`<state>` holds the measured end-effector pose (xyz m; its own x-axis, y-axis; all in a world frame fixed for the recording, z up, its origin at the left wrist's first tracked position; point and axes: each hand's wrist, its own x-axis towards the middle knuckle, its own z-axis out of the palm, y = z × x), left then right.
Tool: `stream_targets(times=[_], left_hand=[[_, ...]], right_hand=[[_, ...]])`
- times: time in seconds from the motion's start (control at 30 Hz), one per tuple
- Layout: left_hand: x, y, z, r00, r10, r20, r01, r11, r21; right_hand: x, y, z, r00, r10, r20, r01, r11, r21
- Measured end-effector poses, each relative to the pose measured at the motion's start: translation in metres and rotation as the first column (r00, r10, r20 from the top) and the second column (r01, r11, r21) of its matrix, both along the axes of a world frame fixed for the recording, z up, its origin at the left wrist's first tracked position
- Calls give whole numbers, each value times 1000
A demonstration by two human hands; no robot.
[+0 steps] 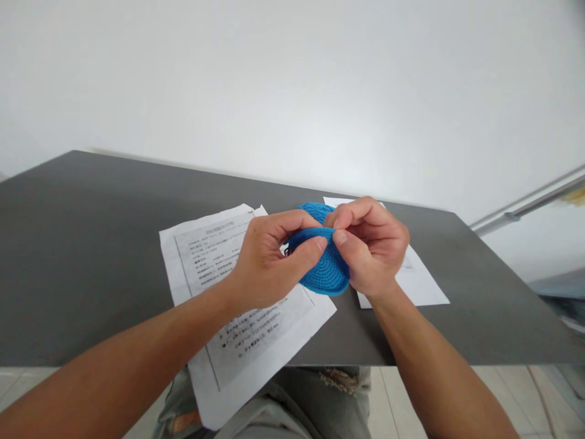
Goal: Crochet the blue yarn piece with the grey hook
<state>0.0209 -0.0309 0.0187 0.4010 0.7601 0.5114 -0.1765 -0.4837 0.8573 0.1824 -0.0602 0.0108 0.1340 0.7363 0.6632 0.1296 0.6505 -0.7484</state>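
Observation:
A round blue crochet piece [323,266] with ringed stitches is held up above the table, tilted toward me. My left hand [274,256] grips its upper left edge, thumb on the near face and fingers behind. At the upper right edge, my right hand [370,244] pinches with thumb and forefinger; whether a hook or yarn is between them I cannot tell. Behind the piece shows more blue yarn [315,210], partly hidden by my hands. A small dark bit peeks out beside my left thumb.
A printed sheet [256,353] lies under my left forearm and hangs over the near edge of the grey table [91,256]. Another white paper [425,286] lies beyond my right hand. A white wall rises behind, with a metal rail [525,210] at right.

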Motion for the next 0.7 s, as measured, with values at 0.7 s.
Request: stream_targets(times=[0.7], left_hand=[[-4,0,1,998,-12,-61,19,993,120]], right_hand=[[5,0,-2,997,56,59,-60,996,62]])
